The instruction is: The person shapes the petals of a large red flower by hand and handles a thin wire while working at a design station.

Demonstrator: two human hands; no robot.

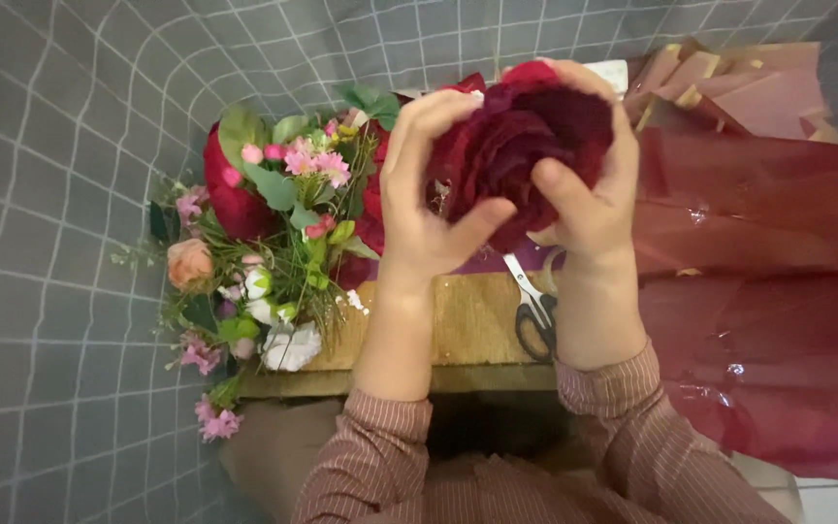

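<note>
The striped pinkish-brown sleeves (458, 466) lay nearest, rising from the bottom edge; from them the two forearms reached up over a small wooden table (467, 320). The left hand (429, 194) was clasped on the left side of a large dark red flower head (526, 136), its thumb pressed across the lower petals and its fingers curled over the top; the right hand (589, 184) gripped the same bloom from the right, thumb on the front, fingers wrapped behind. The flower was held up in the air between both hands, above the far part of the table; whether it was cloth or paper was hard to tell from this view.

A pair of scissors (535, 311) with dark handles lay on the table, just beside the right wrist and partly hidden by it. To the left, a mixed bouquet (264, 233) rested across the table's left end; it showed small pink blossoms, a peach rose, white buds, green leaves and deep red blooms, and it spilled over onto the grey tiled floor (50, 194). On the right, sheets of dark red wrapping film (768, 291) spread out widely; farther off, pink folded paper (739, 87) lay near the top right corner.
</note>
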